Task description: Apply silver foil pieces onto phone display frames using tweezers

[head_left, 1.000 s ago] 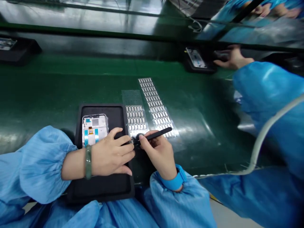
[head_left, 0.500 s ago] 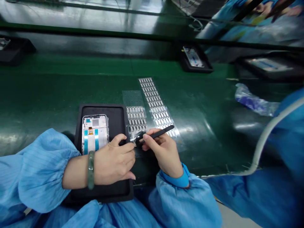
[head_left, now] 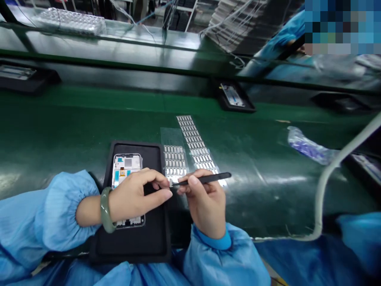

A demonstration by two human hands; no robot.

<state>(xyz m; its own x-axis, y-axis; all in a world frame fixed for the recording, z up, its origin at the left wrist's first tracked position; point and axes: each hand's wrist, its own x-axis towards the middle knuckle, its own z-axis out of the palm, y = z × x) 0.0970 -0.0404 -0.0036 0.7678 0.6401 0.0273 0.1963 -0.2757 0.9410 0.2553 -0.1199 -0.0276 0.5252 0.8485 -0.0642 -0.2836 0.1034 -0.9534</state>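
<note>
My right hand (head_left: 207, 200) grips black tweezers (head_left: 212, 177), their tips pointing left. A small pale piece (head_left: 170, 182) shows at the tips, beside my left fingers. My left hand (head_left: 138, 194) hovers over a black tray (head_left: 154, 242), thumb and index finger bent toward the tweezer tips with a gap between them. Under that hand, and partly hidden by it, an opened phone frame (head_left: 135, 162) with blue strips lies in the tray. Just right of the tray is a clear sheet of small metal pieces (head_left: 175, 159); a longer sheet of similar pieces (head_left: 195, 139) lies beside it.
On the green bench (head_left: 253, 151), a crumpled plastic bag (head_left: 309, 147) lies to the right, near a thick pale hose (head_left: 321, 190). Farther back are another black tray with a phone frame (head_left: 233, 95) and one at left (head_left: 20, 75). A co-worker's blue sleeve (head_left: 360, 226) shows at right.
My left hand has turned, bringing its thumb and index finger up to the tweezer tips. The tweezers now lie flatter, their tips lifted off the sheet. The camera view has tilted up.
</note>
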